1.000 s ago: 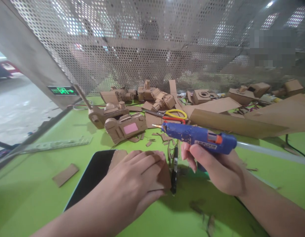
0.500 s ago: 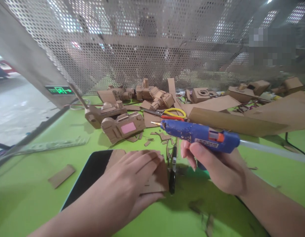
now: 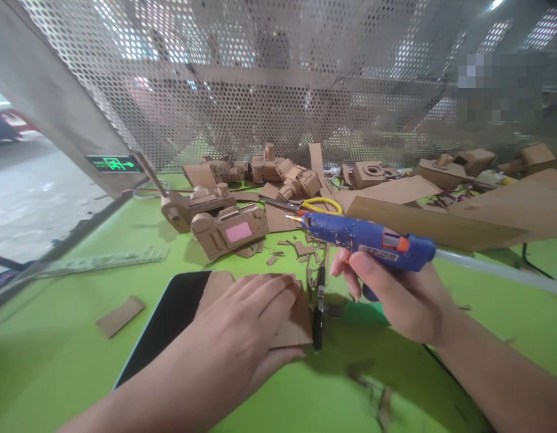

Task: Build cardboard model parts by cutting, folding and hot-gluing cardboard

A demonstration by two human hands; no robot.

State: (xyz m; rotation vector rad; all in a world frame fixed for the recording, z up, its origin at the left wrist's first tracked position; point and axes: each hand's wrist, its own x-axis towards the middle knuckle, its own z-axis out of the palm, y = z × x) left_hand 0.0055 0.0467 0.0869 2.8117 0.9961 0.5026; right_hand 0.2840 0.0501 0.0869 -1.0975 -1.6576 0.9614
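A blue hot glue gun is in my right hand, its brass nozzle pointing left and a clear glue stick running out of its back end. My left hand is closed over a piece of cardboard, fingers on top and thumb along the near edge. Part of the cardboard lies over a black flat tablet-like panel. Just right of the cardboard is a black pen. Beyond my left hand stands a cardboard camera model with a pink rectangle on it.
Scissors with yellow handles lie behind the glue gun. Several more cardboard models and large cardboard sheets line the back, before a perforated metal screen. Scraps litter the green table; a ruler lies left.
The glue gun has risen slightly, its nozzle now a little further right. My left hand stays on the cardboard; the whole view has shifted slightly.
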